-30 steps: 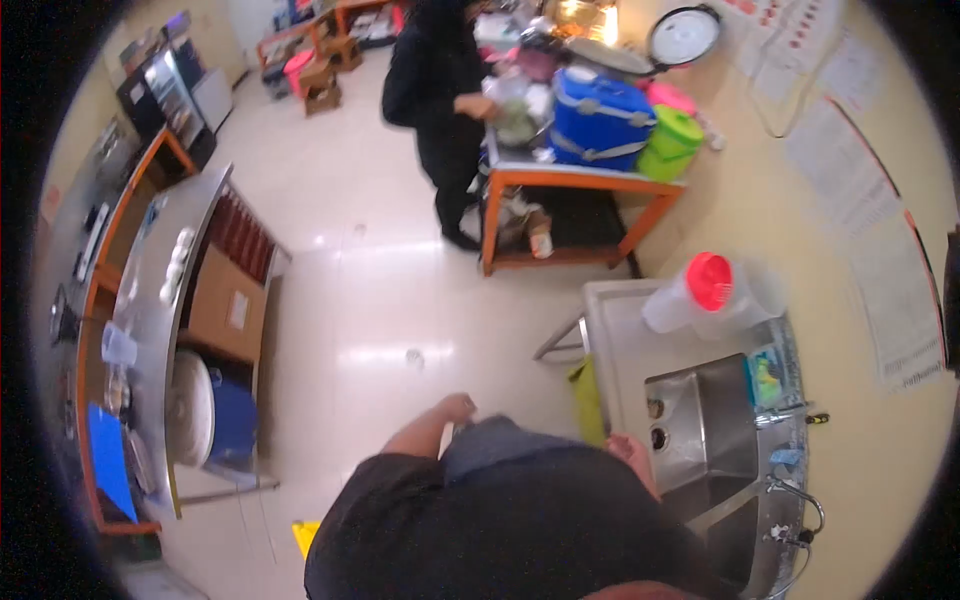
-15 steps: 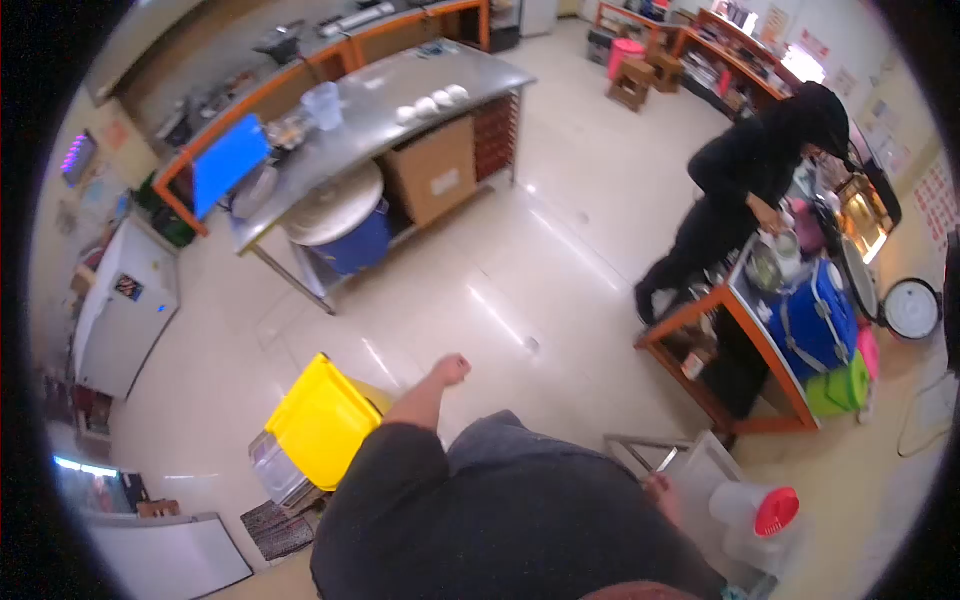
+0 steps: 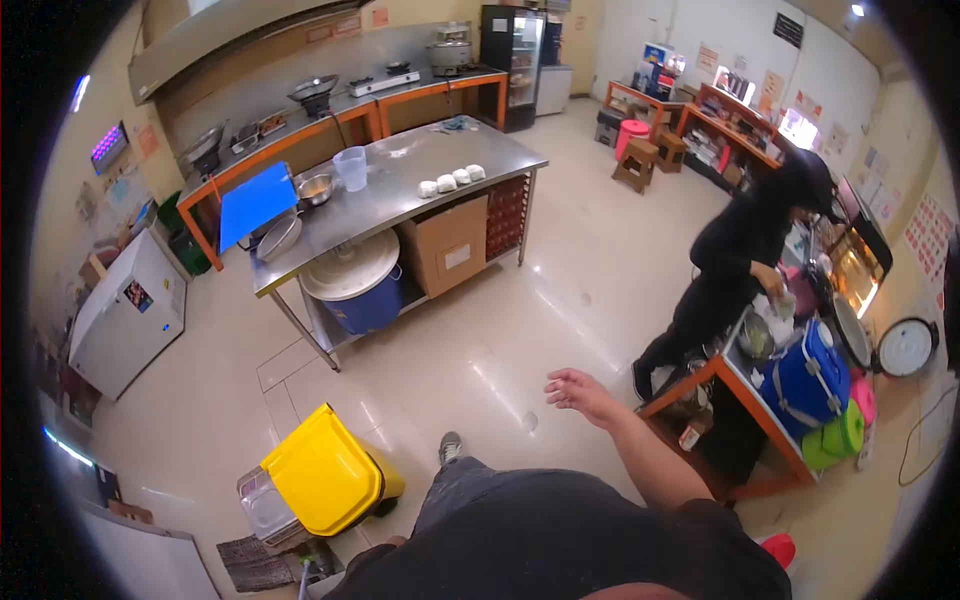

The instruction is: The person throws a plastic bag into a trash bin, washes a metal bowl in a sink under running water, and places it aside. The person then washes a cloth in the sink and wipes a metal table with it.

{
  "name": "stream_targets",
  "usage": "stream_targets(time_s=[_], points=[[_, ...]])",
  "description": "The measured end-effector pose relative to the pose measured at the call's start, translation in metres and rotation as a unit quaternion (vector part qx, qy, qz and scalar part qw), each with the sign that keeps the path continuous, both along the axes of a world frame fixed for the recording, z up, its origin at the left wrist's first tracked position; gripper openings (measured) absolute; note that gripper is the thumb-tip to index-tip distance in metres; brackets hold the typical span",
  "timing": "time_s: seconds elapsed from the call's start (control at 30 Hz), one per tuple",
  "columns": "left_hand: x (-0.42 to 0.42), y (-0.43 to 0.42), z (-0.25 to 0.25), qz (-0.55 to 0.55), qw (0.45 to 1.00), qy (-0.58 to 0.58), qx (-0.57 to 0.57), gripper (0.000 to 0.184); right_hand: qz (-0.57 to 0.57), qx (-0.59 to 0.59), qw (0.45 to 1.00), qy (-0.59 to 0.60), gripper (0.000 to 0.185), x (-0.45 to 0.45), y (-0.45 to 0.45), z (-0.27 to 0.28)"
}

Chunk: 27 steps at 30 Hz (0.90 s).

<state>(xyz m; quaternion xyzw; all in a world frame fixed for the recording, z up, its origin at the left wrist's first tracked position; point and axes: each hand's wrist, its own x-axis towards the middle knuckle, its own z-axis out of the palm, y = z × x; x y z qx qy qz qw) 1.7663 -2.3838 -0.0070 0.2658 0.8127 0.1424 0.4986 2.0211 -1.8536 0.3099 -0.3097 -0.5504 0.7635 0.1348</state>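
My right hand reaches out over the tiled floor, its fingers apart and nothing in them. It is nearest to the orange-framed counter on the right but does not touch it. Of my left arm only a small patch of skin shows beside my dark shirt, and its fingers are hidden. A yellow lidded bin stands on the floor to the left of my body. Ahead is a steel table with several white dough balls, a clear plastic jug and a metal bowl on it.
A person in black works at the right counter, near a blue cooler box and a green bucket. Under the steel table are a blue tub and a cardboard box. A white chest freezer stands left.
My right hand has come from low at the right, by a clear container, out to the front. My left arm has drawn back to my side. The view has tilted up, and my foot shows.
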Motion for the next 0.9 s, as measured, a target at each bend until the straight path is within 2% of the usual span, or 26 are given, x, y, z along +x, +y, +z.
stream_targets(time_s=[0.07,0.1,0.13,0.17,0.2,0.23,0.27,0.3,0.33,0.37,0.4,0.43,0.47,0.53,0.57,0.6,0.67,0.73,0.83,0.9], points=[[-0.013,0.015,-0.013,0.006,1.000,-0.029,0.006,0.034,0.056,0.031,0.997,-0.045,0.036,-0.037,0.010,-0.032],[-0.024,0.024,-0.021,0.009,0.999,-0.042,0.012,0.034,0.104,0.189,0.968,-0.127,0.037,-0.054,0.022,-0.063],[-0.039,0.035,-0.031,0.008,0.999,-0.051,0.015,0.033,0.149,0.337,0.907,-0.204,0.038,-0.065,0.032,-0.099],[-0.059,0.047,-0.039,0.003,0.998,-0.057,0.018,0.033,0.161,0.356,0.880,-0.271,0.040,-0.072,0.040,-0.133],[-0.087,0.061,-0.046,-0.007,0.998,-0.061,0.019,0.033,0.164,0.368,0.851,-0.337,0.042,-0.063,0.046,-0.180],[-0.118,0.081,-0.049,-0.025,0.998,-0.060,0.023,0.033,0.170,0.531,0.765,-0.323,0.046,-0.024,0.074,-0.312],[-0.152,0.096,-0.057,-0.044,0.997,-0.057,0.023,0.033,0.167,0.450,0.789,-0.383,0.046,-0.014,0.048,-0.285],[-0.183,0.111,-0.061,-0.059,0.997,-0.053,0.023,0.033,0.222,0.320,0.789,-0.475,0.042,0.016,0.050,-0.328],[-0.213,0.131,-0.058,-0.062,0.996,-0.058,0.022,0.032,0.401,0.246,0.703,-0.533,0.043,0.032,0.050,-0.354],[-0.237,0.153,-0.046,0.016,0.996,-0.081,0.020,0.032,0.401,0.217,0.722,-0.520,0.039,0.057,0.039,-0.344],[-0.266,0.169,-0.029,0.090,0.991,-0.098,0.012,0.032,0.218,0.113,0.798,-0.550,0.040,0.062,0.008,-0.303],[-0.295,0.184,-0.051,0.132,0.982,-0.126,0.051,0.033,0.176,0.082,0.792,-0.579,0.040,0.068,-0.003,-0.285],[-0.326,0.198,-0.071,0.171,0.969,-0.152,0.091,0.033,0.058,-0.023,0.834,-0.548,0.039,0.083,-0.017,-0.282],[-0.371,0.257,-0.026,0.104,0.986,-0.104,0.084,0.032,-0.119,-0.131,0.871,-0.458,0.035,0.101,-0.041,-0.293],[-0.389,0.293,-0.011,0.076,0.989,-0.080,0.101,0.033,-0.204,-0.184,0.873,-0.404,0.032,0.107,-0.054,-0.298],[-0.402,0.325,0.001,0.046,0.990,-0.058,0.119,0.034,-0.246,-0.184,0.867,-0.392,0.031,0.111,-0.068,-0.306],[-0.430,0.398,-0.010,-0.018,0.986,-0.024,0.163,0.035,-0.293,-0.198,0.857,-0.373,0.030,0.098,-0.094,-0.304],[-0.420,0.484,0.028,-0.038,0.984,-0.020,0.171,0.036,-0.117,-0.102,0.879,-0.452,0.026,0.082,-0.098,-0.299],[-0.384,0.606,0.048,-0.086,0.975,-0.042,0.202,0.039,-0.114,-0.190,0.892,-0.394,0.022,0.081,-0.091,-0.369],[-0.353,0.664,0.080,-0.101,0.973,-0.052,0.199,0.039,-0.109,-0.170,0.911,-0.358,0.022,0.080,-0.048,-0.422]])
